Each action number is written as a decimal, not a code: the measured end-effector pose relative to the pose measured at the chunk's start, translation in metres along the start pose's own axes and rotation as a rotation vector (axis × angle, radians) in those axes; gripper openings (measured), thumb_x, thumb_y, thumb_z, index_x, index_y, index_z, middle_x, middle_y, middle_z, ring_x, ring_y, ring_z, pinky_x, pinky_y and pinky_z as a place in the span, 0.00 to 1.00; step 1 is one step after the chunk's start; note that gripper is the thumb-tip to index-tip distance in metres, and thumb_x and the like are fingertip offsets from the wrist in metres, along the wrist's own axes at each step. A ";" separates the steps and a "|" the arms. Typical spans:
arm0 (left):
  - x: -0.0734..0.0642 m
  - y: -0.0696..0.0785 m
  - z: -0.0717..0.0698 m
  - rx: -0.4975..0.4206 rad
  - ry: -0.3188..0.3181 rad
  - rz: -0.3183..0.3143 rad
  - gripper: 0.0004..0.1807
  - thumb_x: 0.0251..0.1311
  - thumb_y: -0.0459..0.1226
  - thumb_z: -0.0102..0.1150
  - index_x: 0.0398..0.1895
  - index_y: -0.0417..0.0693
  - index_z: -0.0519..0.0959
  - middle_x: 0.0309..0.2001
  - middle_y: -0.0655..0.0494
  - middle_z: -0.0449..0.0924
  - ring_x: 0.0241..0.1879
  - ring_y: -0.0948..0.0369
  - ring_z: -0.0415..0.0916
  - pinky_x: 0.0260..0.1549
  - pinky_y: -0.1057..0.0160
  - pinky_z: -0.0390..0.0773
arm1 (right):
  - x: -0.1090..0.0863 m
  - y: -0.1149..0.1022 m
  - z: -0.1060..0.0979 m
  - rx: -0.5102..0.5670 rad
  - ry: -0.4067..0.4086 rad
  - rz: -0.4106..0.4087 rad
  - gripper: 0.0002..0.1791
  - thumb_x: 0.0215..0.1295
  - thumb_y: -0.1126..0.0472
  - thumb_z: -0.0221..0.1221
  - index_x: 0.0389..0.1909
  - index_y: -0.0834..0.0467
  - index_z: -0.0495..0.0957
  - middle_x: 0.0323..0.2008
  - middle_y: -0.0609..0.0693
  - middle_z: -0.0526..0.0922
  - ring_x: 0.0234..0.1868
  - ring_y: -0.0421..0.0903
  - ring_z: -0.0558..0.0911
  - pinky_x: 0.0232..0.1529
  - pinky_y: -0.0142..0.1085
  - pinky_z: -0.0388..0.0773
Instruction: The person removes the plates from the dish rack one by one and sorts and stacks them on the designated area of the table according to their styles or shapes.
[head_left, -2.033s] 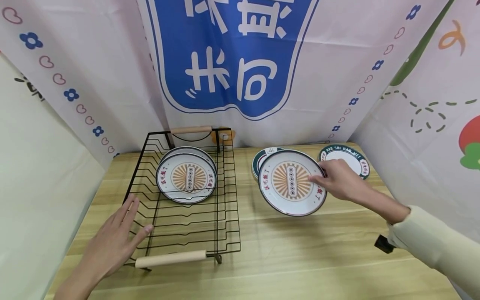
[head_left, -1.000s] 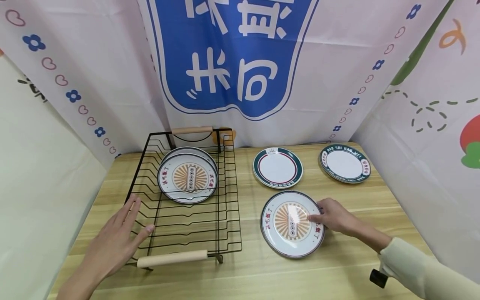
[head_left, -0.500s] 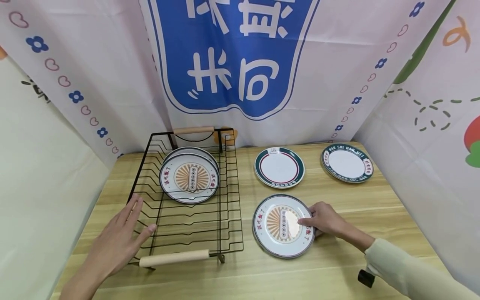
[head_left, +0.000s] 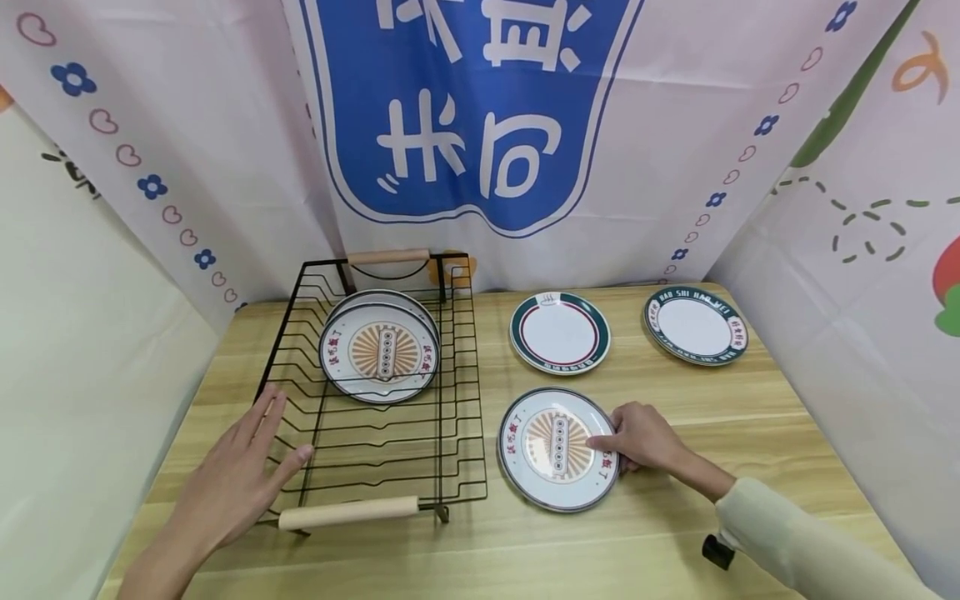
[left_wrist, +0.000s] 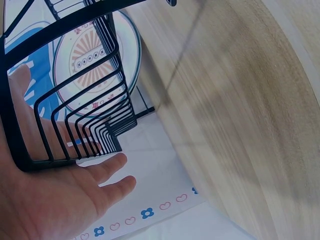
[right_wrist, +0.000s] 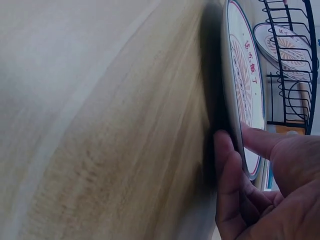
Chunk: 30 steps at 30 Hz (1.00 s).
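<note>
My right hand [head_left: 648, 437] pinches the right rim of a white plate [head_left: 558, 450] with an orange sunburst print and a dark edge. The thumb lies on top and the other fingers curl beneath, as the right wrist view shows; the plate is low over the wooden table. My left hand [head_left: 232, 479] rests with fairly straight fingers along the left side of a black wire dish rack [head_left: 348, 512] with wooden handles. In the left wrist view, the rack's frame crosses the palm. Inside the rack, a matching sunburst plate [head_left: 382, 354] leans with another plate behind it.
Right of the rack, a white plate with a green rim [head_left: 561, 333] lies at the back of the table [head_left: 525, 554]. Farther right is another green-rimmed plate [head_left: 696, 325] with lettering. A printed curtain [head_left: 465, 108] hangs right behind the table.
My right hand has brought the sunburst plate down and toward me, uncovering the green-rimmed plate, then shifted it slightly left. My left hand stays at the rack's side.
</note>
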<state>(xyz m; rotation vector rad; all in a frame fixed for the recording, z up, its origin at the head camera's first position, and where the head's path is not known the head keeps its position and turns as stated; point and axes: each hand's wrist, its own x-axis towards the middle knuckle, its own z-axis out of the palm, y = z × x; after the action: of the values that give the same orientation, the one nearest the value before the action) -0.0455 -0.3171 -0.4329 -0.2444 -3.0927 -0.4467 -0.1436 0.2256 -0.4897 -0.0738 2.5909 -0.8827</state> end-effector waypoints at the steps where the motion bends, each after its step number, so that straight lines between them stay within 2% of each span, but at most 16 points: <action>1: 0.000 0.000 0.000 0.000 -0.001 -0.002 0.49 0.80 0.58 0.48 0.87 0.43 0.38 0.87 0.46 0.28 0.75 0.24 0.52 0.68 0.24 0.59 | 0.000 0.000 -0.001 -0.007 0.000 -0.001 0.19 0.62 0.51 0.76 0.24 0.56 0.79 0.13 0.49 0.80 0.12 0.41 0.79 0.13 0.29 0.74; 8: 0.000 0.000 -0.001 0.013 0.002 0.000 0.49 0.80 0.58 0.48 0.87 0.44 0.37 0.87 0.46 0.28 0.74 0.24 0.53 0.68 0.24 0.59 | -0.001 -0.004 -0.011 -0.085 -0.032 -0.002 0.19 0.63 0.45 0.74 0.32 0.56 0.82 0.16 0.47 0.82 0.16 0.43 0.82 0.17 0.30 0.71; 16: 0.003 0.000 -0.002 0.014 -0.006 -0.005 0.49 0.80 0.59 0.48 0.87 0.44 0.36 0.87 0.46 0.28 0.75 0.25 0.52 0.69 0.24 0.58 | 0.001 -0.027 -0.032 -0.385 0.052 -0.072 0.23 0.63 0.41 0.73 0.41 0.57 0.87 0.23 0.46 0.80 0.24 0.45 0.76 0.23 0.36 0.70; 20: 0.003 0.000 -0.001 0.012 0.000 -0.003 0.50 0.80 0.59 0.48 0.87 0.44 0.36 0.87 0.45 0.28 0.75 0.25 0.52 0.69 0.24 0.58 | 0.002 -0.046 -0.043 -0.483 0.069 -0.127 0.26 0.63 0.41 0.73 0.47 0.58 0.86 0.26 0.47 0.81 0.25 0.45 0.76 0.24 0.37 0.71; 26: 0.001 0.000 0.001 0.007 0.029 0.008 0.49 0.80 0.58 0.50 0.87 0.45 0.38 0.87 0.45 0.31 0.74 0.25 0.54 0.68 0.24 0.60 | 0.004 -0.075 -0.053 -0.488 0.069 -0.221 0.27 0.66 0.42 0.72 0.52 0.61 0.86 0.24 0.45 0.82 0.23 0.42 0.77 0.22 0.35 0.71; 30: -0.001 0.000 0.001 0.007 0.035 0.007 0.49 0.79 0.57 0.50 0.88 0.45 0.38 0.87 0.44 0.32 0.74 0.25 0.55 0.67 0.24 0.61 | 0.007 -0.096 -0.059 -0.464 0.051 -0.299 0.25 0.69 0.44 0.70 0.52 0.62 0.85 0.31 0.49 0.88 0.26 0.41 0.82 0.26 0.36 0.80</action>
<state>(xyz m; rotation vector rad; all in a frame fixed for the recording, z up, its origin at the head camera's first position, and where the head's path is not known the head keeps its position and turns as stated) -0.0441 -0.3172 -0.4339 -0.2449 -3.0576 -0.4355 -0.1801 0.1814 -0.3923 -0.5855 2.8257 -0.3557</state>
